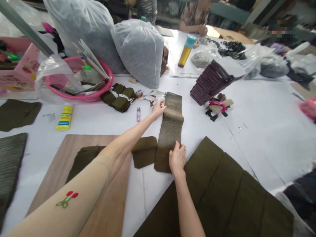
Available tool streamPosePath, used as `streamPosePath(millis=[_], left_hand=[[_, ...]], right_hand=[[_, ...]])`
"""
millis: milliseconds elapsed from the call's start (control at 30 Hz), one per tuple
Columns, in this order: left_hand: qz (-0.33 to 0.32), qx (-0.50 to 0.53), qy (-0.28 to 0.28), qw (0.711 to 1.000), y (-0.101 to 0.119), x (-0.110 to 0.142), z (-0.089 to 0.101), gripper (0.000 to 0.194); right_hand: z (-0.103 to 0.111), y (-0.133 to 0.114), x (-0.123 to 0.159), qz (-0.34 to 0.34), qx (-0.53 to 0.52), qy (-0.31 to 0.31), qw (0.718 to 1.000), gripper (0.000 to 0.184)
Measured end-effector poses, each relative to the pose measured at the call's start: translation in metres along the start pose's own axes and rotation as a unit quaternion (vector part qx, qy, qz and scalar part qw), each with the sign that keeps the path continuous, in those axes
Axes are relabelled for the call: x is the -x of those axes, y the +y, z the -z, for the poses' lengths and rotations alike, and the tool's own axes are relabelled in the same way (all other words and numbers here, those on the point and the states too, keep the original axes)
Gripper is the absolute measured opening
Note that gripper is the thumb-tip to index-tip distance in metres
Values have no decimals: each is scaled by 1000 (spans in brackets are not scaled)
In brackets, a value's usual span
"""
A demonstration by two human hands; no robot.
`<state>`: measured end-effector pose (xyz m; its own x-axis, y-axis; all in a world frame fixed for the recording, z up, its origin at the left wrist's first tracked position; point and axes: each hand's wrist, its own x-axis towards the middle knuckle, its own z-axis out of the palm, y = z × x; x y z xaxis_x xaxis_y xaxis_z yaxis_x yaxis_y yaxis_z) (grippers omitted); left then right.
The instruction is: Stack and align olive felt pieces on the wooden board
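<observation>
A long olive-brown fabric strip (170, 131) lies lengthwise before me on the white tabletop, with a raised ripple across its middle. My left hand (158, 109) is at its upper left edge, fingers bent and closed on the border. Lower down, my right hand (178, 157) pinches the right edge near the strip's bottom end. A smaller olive fabric piece (145, 151) touches the strip's lower left side. Beneath my right forearm spreads a large olive panel (222, 184) with seam-like lines. Another dark olive piece (84, 158) rests on a wooden board (111, 204), partly covered by my left arm.
Thread snips (138, 114), a yellow tube (64, 117) and a tied olive bundle (120, 98) lie to the left. Behind them stand a pink basket (108, 82) and stuffed white bags (140, 49). A purple-brown stack (212, 80) and an amber bottle (186, 52) are farther back. People sit across the table.
</observation>
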<state>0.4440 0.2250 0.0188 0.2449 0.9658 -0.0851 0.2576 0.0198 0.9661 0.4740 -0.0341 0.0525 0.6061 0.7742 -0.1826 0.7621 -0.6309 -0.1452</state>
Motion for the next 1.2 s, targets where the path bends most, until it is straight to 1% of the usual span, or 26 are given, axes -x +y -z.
streamPosePath(millis=[67, 133, 200, 267, 333, 400, 433, 500, 533, 600, 667, 733, 800, 833, 867, 900, 967, 1033, 1100, 1200], left_hand=[[-24, -20, -18, 999, 0, 16, 16, 38], [-62, -39, -62, 995, 0, 38, 43, 31], [-94, -55, -113, 988, 1, 64, 81, 24], [-109, -75, -139, 981, 2, 96, 128, 21], [-110, -112, -126, 979, 1, 135, 180, 21], [-102, -186, -82, 974, -1, 180, 229, 21], [-92, -228, -70, 967, -4, 204, 250, 21], [-89, -317, -29, 944, -12, 253, 282, 22], [-88, -351, -26, 932, -18, 277, 293, 23], [-95, -393, -23, 914, -33, 321, 304, 26], [-97, -423, -33, 900, -48, 357, 306, 28], [-89, -448, -35, 889, -61, 384, 301, 27], [-77, -467, -28, 880, -69, 404, 295, 26], [-71, -473, -21, 878, -72, 411, 292, 26], [-65, -477, -13, 876, -74, 418, 290, 26], [-59, -479, -4, 876, -76, 423, 288, 26], [-54, -478, 11, 877, -79, 431, 285, 27], [-53, -469, 20, 881, -80, 437, 284, 28], [-53, -446, 16, 894, -79, 438, 287, 26], [-40, -386, 7, 922, -73, 429, 295, 19]], right_hand=[[-1, 0, 0, 6, 26, -1, 1000, 47], [-3, -1, 1, 10, 35, 0, 999, 46], [-4, -2, 2, 13, 31, 6, 999, 46], [-5, -3, 4, 19, 17, 19, 1000, 46], [-5, -3, 7, 31, -10, 50, 998, 47], [-3, -2, 13, 51, -46, 90, 994, 49], [-1, -1, 16, 62, -64, 106, 990, 49], [1, -1, 24, 83, -95, 121, 985, 47], [3, -3, 29, 93, -108, 122, 982, 45], [5, -13, 44, 119, -128, 118, 977, 41], [5, -34, 69, 165, -139, 99, 971, 37], [0, -65, 103, 238, -150, 54, 958, 33], [-12, -100, 144, 322, -177, -7, 930, 30], [-20, -116, 164, 366, -184, -43, 911, 31], [-28, -132, 183, 395, -181, -70, 898, 32], [-37, -145, 199, 412, -176, -83, 890, 31], [-54, -164, 220, 415, -163, -94, 890, 28], [-67, -172, 229, 411, -150, -91, 895, 26], [-73, -171, 229, 416, -144, -82, 894, 25], [-67, -167, 221, 422, -159, -87, 888, 26]])
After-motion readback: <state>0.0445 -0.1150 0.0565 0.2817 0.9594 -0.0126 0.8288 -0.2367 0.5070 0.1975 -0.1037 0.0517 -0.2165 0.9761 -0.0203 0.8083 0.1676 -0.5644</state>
